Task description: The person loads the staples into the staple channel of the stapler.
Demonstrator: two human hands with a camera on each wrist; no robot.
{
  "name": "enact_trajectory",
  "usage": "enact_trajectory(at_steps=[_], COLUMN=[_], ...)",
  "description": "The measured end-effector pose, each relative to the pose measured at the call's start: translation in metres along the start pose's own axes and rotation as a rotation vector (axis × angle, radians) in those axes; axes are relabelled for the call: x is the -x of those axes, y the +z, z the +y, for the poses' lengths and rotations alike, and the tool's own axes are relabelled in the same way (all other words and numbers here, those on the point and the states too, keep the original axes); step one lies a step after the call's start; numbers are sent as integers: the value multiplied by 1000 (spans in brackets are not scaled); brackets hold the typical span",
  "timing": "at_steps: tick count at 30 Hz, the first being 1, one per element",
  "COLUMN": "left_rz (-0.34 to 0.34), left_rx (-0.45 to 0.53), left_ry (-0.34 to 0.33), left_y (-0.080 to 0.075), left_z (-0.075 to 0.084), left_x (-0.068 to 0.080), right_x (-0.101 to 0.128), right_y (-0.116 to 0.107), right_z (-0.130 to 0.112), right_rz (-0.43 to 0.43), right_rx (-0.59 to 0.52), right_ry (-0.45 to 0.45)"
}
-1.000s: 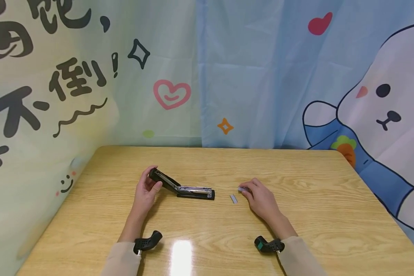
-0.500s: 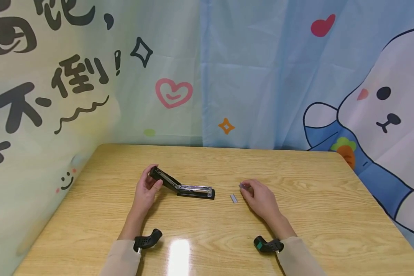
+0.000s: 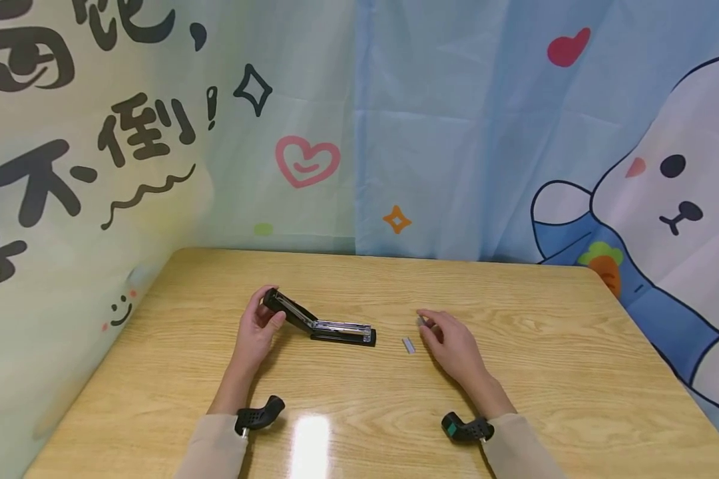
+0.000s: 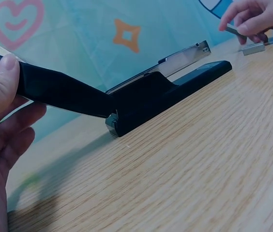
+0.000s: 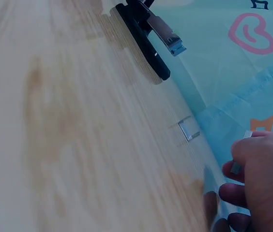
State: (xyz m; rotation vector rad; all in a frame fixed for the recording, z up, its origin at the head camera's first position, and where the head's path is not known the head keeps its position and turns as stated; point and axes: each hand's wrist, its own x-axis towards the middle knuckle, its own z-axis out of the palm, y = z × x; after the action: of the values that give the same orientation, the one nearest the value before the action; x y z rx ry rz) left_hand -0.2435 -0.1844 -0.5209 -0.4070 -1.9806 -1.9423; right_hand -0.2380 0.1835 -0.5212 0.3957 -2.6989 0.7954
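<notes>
A black stapler [image 3: 343, 334] lies swung wide on the table, its metal staple channel [image 4: 187, 60] exposed above the base. My left hand [image 3: 255, 336] grips the raised top arm [image 4: 61, 89] near its end, thumb on one side and fingers beneath. To the right, my right hand [image 3: 457, 347] pinches a short grey strip of staples [image 3: 421, 321] between thumb and fingers, which partly cover it. A second strip of staples [image 3: 409, 345] lies on the table between the stapler's front end and my right hand.
The light wooden table [image 3: 359, 392] ends at a printed curtain [image 3: 419, 133] behind it. A black wrist camera [image 3: 259, 414] sits on the left wrist, and another wrist camera [image 3: 467, 427] on the right.
My right fingers have turned the pinched strip, so it now shows tilted and more covered. The left hand and stapler hold their pose; the head view has shifted slightly.
</notes>
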Motion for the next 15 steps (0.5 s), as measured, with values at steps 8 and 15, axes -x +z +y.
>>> enact_trajectory(at_steps=[8,15], left_rz=[-11,7], left_rx=[3,2], left_ry=[-10,-34], left_y=[3,0], left_z=[0,-2], left_x=[-1,-1], right_x=[1,-5], right_y=[1,10], right_z=[-7,-15], right_rz=[155,264], right_rx=[-129,-250], right_ry=[-59,-156])
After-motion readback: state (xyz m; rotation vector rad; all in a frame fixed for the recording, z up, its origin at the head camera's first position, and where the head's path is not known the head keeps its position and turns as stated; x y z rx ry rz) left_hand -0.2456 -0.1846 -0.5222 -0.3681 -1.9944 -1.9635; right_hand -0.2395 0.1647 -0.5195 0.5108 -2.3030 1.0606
